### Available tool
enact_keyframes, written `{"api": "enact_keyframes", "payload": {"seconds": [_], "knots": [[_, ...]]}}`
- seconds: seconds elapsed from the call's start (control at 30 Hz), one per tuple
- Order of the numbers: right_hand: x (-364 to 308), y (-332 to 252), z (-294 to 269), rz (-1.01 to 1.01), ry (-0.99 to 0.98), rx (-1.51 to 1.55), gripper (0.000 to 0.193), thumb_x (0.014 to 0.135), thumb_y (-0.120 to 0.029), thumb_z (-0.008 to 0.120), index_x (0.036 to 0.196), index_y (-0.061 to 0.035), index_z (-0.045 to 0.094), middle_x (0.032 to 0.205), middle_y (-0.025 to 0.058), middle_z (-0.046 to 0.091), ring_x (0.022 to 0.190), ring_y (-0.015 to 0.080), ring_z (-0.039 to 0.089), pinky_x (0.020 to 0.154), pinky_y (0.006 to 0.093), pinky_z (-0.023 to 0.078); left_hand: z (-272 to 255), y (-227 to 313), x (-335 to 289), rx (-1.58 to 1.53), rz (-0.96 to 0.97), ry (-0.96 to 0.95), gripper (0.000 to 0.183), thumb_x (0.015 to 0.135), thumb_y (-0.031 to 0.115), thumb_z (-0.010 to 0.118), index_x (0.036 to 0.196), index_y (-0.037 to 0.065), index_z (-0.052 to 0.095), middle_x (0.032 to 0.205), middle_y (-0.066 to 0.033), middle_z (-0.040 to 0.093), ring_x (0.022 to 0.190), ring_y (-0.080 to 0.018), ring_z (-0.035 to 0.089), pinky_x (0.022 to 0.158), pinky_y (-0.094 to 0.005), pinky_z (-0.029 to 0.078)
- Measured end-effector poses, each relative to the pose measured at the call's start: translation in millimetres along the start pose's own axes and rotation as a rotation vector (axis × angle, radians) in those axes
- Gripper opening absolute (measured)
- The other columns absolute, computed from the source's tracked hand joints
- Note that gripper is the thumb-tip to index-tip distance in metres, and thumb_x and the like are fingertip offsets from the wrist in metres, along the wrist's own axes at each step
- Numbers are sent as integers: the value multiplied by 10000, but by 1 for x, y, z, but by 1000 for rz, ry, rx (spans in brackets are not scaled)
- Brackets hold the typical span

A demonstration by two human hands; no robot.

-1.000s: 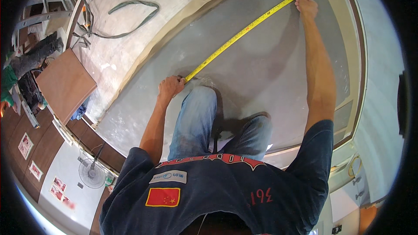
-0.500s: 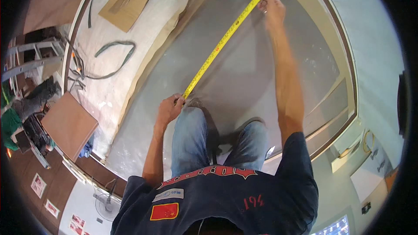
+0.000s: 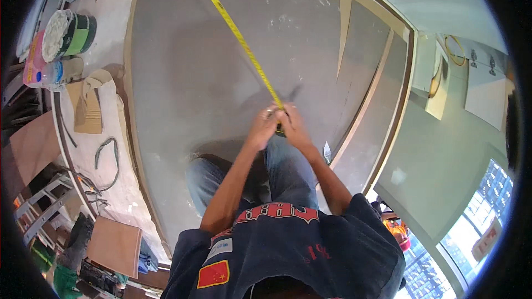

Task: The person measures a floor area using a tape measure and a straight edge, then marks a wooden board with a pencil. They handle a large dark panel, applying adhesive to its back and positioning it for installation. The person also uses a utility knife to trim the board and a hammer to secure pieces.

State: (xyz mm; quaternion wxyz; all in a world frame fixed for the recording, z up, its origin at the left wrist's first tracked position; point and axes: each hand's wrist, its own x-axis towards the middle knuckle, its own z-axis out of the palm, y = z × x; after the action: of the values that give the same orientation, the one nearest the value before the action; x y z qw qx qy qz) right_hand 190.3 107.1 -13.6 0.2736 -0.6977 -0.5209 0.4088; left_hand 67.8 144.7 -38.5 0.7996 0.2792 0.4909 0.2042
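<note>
A yellow tape measure blade (image 3: 238,34) runs from the top edge of the view down to my two hands, which meet just above my knees. My left hand (image 3: 261,128) is closed, with its fingers pinched about the near end of the blade. Pressed against it, my right hand (image 3: 295,127) grips the tape measure's dark case (image 3: 280,129), which shows only partly below the fingers. Under the blade lies a large grey sheet-like surface (image 3: 183,55), scuffed with white marks.
A long thin strip (image 3: 366,102) lies on the right. To the left are a bucket (image 3: 80,34), a plastic bottle (image 3: 51,72), torn cardboard (image 3: 88,112), a dark cable (image 3: 116,160), a brown board (image 3: 113,245) and a ladder (image 3: 47,207). A wall rises at right.
My hands, formerly far apart along the tape, have come together at its near end. The blade now slants up to the left instead of right. My view has turned, bringing the bucket in.
</note>
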Motion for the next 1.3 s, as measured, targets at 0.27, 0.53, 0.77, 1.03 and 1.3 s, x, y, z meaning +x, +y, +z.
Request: {"api": "enact_keyframes", "payload": {"seconds": [0.27,0.53,0.77,1.03,1.3], "knots": [[-45,113,-122,81,-220,-113,338,1005,-244,349,935,-47,615,821,89,598,790,196,583,745,316,461,29,-38,-17,124,-90,39,438,945,346,563,1306,107,497,1209,-35,539,1100,-165,519,864,-369,481],[40,143,-191,41,-557,-213,282,946,-244,413,850,-47,591,706,80,572,703,209,573,678,340,453,-122,-2,31,-136,176,385,495,943,376,549,1324,86,423,1239,-101,526,1113,-213,547,904,-391,482],[136,87,-139,-20,-685,-309,230,912,-178,407,870,-35,583,758,99,596,718,255,584,694,370,464,-155,49,62,-217,126,488,519,942,394,543,1320,64,411,1211,-142,534,1096,-249,565,940,-418,478],[160,116,-135,-76,-744,-305,238,945,-227,445,912,-32,578,901,139,582,916,294,561,814,395,445,-168,29,80,-249,196,391,470,943,365,550,1281,50,466,1201,-153,559,1107,-259,572,960,-418,472],[119,184,-203,-65,-487,-572,309,976,-367,417,1049,-83,513,1000,159,596,972,354,556,827,445,436,-172,43,94,-39,49,577,409,929,376,583,1175,54,524,1076,-122,631,966,-222,647,831,-332,516]]}}
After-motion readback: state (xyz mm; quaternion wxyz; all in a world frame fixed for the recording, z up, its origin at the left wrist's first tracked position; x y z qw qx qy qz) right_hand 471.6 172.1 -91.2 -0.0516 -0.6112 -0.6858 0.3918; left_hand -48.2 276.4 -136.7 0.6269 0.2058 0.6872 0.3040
